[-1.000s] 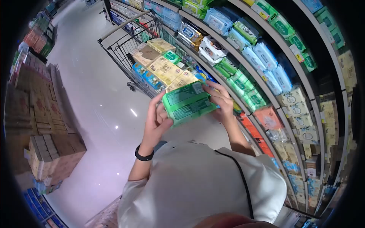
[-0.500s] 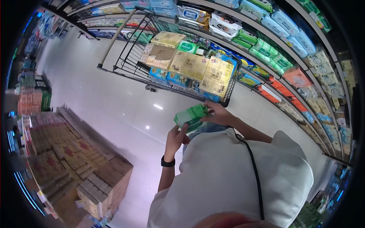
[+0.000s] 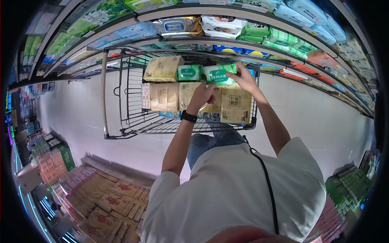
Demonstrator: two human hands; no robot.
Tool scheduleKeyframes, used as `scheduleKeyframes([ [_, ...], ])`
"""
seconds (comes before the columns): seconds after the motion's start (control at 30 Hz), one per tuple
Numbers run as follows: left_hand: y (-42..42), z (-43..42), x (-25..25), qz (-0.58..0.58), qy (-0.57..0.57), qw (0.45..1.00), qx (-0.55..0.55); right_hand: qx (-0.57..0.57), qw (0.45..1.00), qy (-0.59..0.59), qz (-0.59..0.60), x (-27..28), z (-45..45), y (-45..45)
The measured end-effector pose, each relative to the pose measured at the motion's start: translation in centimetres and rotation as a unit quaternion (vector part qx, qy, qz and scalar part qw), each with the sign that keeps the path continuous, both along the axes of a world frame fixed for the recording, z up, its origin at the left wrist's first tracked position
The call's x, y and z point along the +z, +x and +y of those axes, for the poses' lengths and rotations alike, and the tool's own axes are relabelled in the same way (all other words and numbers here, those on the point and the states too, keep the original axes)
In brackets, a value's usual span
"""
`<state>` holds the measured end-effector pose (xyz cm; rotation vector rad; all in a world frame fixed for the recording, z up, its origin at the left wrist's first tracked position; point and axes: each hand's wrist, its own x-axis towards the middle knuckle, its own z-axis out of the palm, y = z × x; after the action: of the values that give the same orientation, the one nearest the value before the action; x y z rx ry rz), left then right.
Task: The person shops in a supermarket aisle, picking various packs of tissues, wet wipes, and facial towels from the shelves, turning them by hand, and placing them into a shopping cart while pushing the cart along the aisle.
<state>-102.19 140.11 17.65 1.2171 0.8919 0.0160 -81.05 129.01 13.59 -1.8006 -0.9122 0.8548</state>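
A green pack of wet wipes (image 3: pixel 218 74) is held over the far right part of the cart's load, its printed face turned up. My right hand (image 3: pixel 245 79) grips its right end. At its lower left edge, my left hand (image 3: pixel 201 97) has bent fingers against the pack, above the tissue packs. A second green wipes pack (image 3: pixel 189 73) lies just left of it, beside a yellow tissue pack (image 3: pixel 162 69). Nearer me sit more yellow tissue packs, including a right-hand one (image 3: pixel 236 106). What lies directly under the held pack is hidden.
The wire shopping cart (image 3: pixel 133 130) stands across in front of me, its handle (image 3: pixel 104 93) at left. Behind it run shelves (image 3: pixel 178 40) of packaged wipes and tissues. Stacked cartons (image 3: pixel 109 202) stand at lower left, and green goods (image 3: pixel 350 182) at the right.
Both hands have moved forward with the wipes pack, from near my body to above the cart's load. The pack now lies flatter, and the cart appears closer and straighter in view.
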Motion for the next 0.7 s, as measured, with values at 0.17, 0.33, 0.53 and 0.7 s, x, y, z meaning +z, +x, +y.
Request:
scheduleKeyframes([
  [0.17, 1.1, 4.7, -7.5, 0.065, -0.024, 0.997, -0.043, 0.025, 0.996, -0.077, -0.044, -4.9, 5.3, 1.4],
  [0.33, -3.1, 3.8, -7.9, 0.055, -0.023, 0.998, 0.004, 0.09, 0.964, -0.223, -0.112, -6.3, 7.8, -0.3],
  [0.53, -6.1, 4.4, -7.5, 0.037, -0.023, 0.999, 0.03, 0.185, 0.952, -0.236, 0.056, -8.7, 8.4, 2.9],
  [0.7, -9.4, 5.1, -5.4, -0.001, 0.01, 1.0, -0.004, 0.128, 0.948, -0.275, -0.099, -5.9, 8.3, 1.2],
])
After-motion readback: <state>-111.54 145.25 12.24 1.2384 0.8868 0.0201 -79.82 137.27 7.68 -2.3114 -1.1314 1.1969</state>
